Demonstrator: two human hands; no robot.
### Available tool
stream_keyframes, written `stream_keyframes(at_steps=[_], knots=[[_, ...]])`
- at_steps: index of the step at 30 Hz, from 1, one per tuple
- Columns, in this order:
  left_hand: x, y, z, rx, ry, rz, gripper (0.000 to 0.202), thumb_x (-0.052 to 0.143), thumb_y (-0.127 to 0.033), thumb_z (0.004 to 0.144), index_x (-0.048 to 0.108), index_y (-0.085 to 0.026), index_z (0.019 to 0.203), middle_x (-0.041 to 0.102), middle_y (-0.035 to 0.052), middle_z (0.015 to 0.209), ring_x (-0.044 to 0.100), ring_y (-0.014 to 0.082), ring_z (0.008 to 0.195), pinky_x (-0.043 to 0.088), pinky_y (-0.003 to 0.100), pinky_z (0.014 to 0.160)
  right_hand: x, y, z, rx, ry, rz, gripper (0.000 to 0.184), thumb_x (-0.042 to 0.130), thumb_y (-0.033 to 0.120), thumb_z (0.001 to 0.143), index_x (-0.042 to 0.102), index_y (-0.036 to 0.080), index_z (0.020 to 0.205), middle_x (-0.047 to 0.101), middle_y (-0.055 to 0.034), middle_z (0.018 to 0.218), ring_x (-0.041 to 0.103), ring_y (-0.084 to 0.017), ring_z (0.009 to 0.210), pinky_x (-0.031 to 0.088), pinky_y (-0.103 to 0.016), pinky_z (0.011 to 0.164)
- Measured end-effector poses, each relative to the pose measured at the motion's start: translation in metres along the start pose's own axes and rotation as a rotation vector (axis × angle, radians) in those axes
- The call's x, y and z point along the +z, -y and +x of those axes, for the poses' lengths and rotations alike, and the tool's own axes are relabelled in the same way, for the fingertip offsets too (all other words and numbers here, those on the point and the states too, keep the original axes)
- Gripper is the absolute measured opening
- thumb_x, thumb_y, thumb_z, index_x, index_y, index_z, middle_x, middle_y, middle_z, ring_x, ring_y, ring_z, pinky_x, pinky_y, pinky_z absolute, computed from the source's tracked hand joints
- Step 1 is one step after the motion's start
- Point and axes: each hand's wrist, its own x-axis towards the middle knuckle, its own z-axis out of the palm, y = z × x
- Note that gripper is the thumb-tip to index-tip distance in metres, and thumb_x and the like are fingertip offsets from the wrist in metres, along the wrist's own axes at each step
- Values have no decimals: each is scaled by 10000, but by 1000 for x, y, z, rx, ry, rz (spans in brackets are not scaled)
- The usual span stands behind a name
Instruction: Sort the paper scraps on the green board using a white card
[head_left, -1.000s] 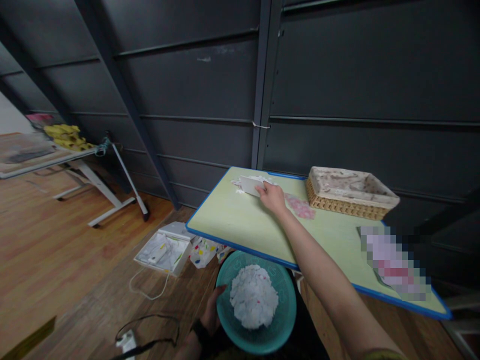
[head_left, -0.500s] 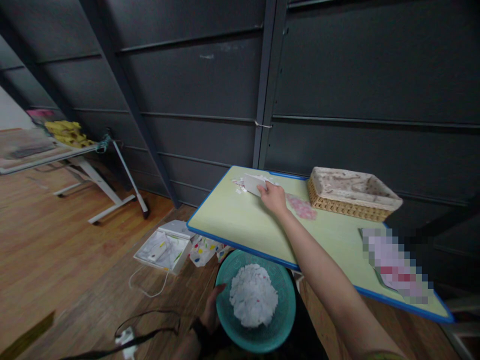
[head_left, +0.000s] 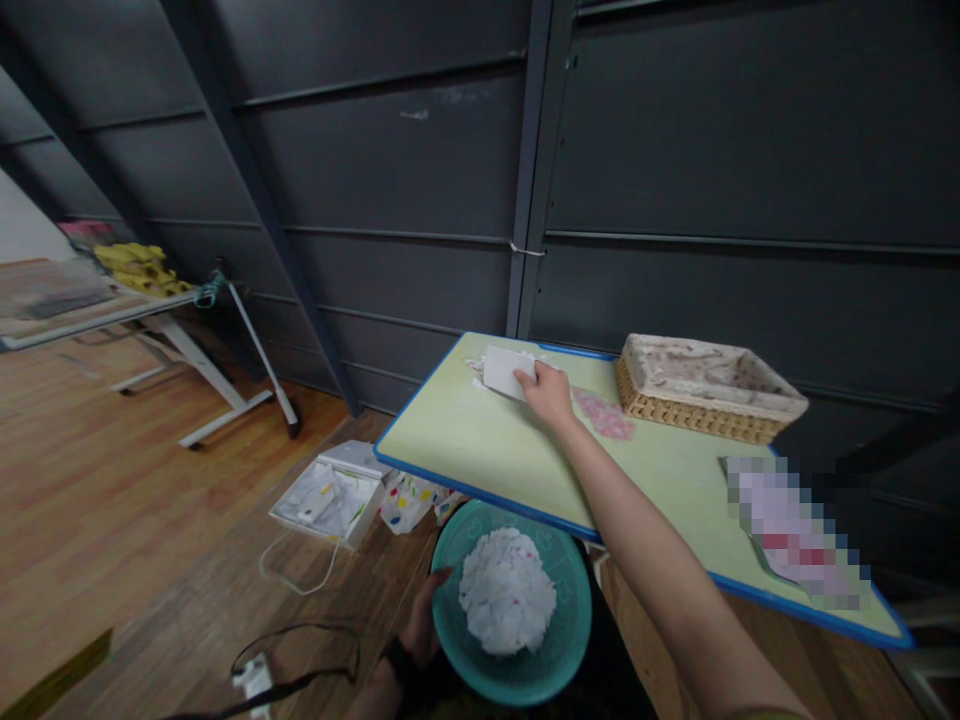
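My right hand (head_left: pixel 547 392) reaches across the pale green table (head_left: pixel 480 440) and grips a white card (head_left: pixel 507 371) at the far corner, its edge down among white paper scraps (head_left: pixel 475 366). My left hand (head_left: pixel 424 620) holds the rim of a teal bowl (head_left: pixel 457 560) just below the table's near edge. The bowl is heaped with white paper scraps (head_left: pixel 507 590) with a few coloured bits.
A wicker basket (head_left: pixel 705 390) stands at the table's far right, with pink scraps (head_left: pixel 604 414) beside it. A blurred paper (head_left: pixel 795 525) lies near the right edge. On the wooden floor are a white box (head_left: pixel 326 493), cables (head_left: pixel 292 665) and another table (head_left: pixel 112 310) at left.
The white card in my right hand has tipped up and shifted slightly on the scraps at the table's far corner. My left hand and the bowl have stayed in place.
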Motion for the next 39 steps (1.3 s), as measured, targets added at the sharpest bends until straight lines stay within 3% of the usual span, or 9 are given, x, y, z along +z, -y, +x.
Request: stream_keyframes(at_steps=[4, 10, 23, 32, 39], knots=[[0, 0, 0, 8, 1, 7, 520, 580, -291, 784, 534, -56, 1245, 754, 166, 972, 689, 333, 927, 450, 486, 921, 3, -3, 1, -15, -33, 2, 404, 358, 411, 915, 650, 138, 968, 687, -131, 946, 613, -235, 828, 375, -292, 694], [3, -1, -2, 60, -14, 44, 498, 576, -272, 793, 540, -55, 1240, 764, 146, 942, 690, 318, 932, 439, 467, 939, 8, -2, -2, -30, 20, -73, 375, 378, 396, 913, 647, 141, 962, 682, -143, 942, 604, -246, 877, 377, -302, 757], [3, -1, 0, 10, 69, -26, 609, 576, -276, 784, 438, -87, 1346, 711, 156, 1116, 635, 330, 1057, 363, 472, 1017, -12, 8, 0, 85, 57, -110, 387, 397, 381, 892, 633, 116, 1046, 677, -151, 1008, 614, -252, 896, 404, -304, 758], [6, -1, -2, -13, 82, -24, 598, 563, -304, 788, 454, -87, 1334, 712, 163, 1110, 642, 334, 1041, 375, 480, 1005, -8, 5, 0, 9, 29, -52, 376, 407, 383, 887, 644, 117, 1007, 679, -143, 1006, 612, -239, 860, 393, -298, 747], [2, 0, 1, 12, 70, -18, 579, 580, -286, 779, 482, -85, 1313, 723, 154, 1085, 653, 332, 1018, 404, 475, 983, 8, 4, -5, -85, 15, 12, 361, 394, 404, 899, 655, 155, 909, 689, -118, 908, 595, -219, 825, 370, -280, 711]])
